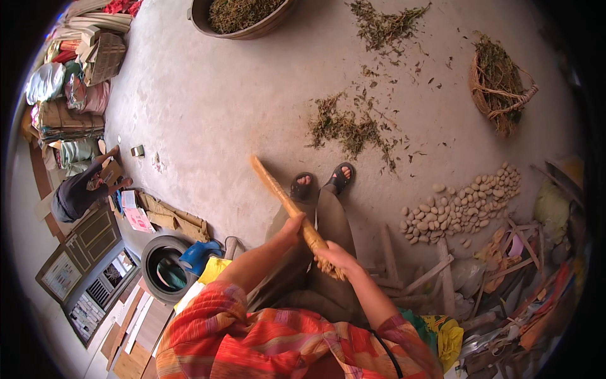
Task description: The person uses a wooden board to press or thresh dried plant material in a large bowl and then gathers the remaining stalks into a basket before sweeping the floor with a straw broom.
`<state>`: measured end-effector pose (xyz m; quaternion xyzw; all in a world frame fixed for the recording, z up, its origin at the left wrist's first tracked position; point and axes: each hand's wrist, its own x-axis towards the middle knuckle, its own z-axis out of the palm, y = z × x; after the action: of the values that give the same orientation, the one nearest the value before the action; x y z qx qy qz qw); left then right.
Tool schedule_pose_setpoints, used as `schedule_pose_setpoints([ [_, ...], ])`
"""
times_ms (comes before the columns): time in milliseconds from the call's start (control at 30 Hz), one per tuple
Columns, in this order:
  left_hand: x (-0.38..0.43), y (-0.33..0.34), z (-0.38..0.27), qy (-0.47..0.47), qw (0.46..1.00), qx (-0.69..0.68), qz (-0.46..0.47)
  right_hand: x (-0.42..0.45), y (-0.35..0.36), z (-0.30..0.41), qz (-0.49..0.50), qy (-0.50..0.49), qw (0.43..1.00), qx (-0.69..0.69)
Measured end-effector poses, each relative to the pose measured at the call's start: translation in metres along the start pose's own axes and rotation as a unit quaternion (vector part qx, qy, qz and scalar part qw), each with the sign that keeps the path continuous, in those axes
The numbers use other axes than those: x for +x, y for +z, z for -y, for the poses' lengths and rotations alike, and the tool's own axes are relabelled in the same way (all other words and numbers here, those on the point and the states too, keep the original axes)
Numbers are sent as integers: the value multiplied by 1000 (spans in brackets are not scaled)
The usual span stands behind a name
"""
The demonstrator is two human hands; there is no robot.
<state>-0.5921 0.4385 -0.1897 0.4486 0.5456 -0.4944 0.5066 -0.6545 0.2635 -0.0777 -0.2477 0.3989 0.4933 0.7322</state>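
Both hands grip a bamboo pole (272,184) that slants across in front of my legs. My left hand (292,227) wraps around its middle, and my right hand (337,257) closes near the knobby root end, just above my thighs. The pole's far tip is slightly blurred and lies to the left of my sandalled feet. Beyond my feet, a heap of dried leafy plants (348,125) spreads over the concrete floor (213,94). A second dried plant heap (386,23) lies farther off, with loose leaves scattered between the two.
A tub (246,32) holds dried plant matter. At right are a handled wicker basket (483,94) of plants, a pile of potatoes (459,203) and wooden stools (445,275). Left are a tyre (147,270), blue boots (199,256) and a bending person (80,189) by cardboard.
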Motion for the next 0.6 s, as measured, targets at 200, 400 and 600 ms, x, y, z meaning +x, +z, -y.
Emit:
schedule_pose_setpoints([
  [200,65,131,18,29,995,94,-25,-50,-95,46,-99,-104,988,50],
  [400,32,296,53,199,965,149,83,-156,-160,54,-251,-167,952,47],
  [600,-31,335,24,275,912,236,190,-187,-124,54,-292,-242,922,82],
])
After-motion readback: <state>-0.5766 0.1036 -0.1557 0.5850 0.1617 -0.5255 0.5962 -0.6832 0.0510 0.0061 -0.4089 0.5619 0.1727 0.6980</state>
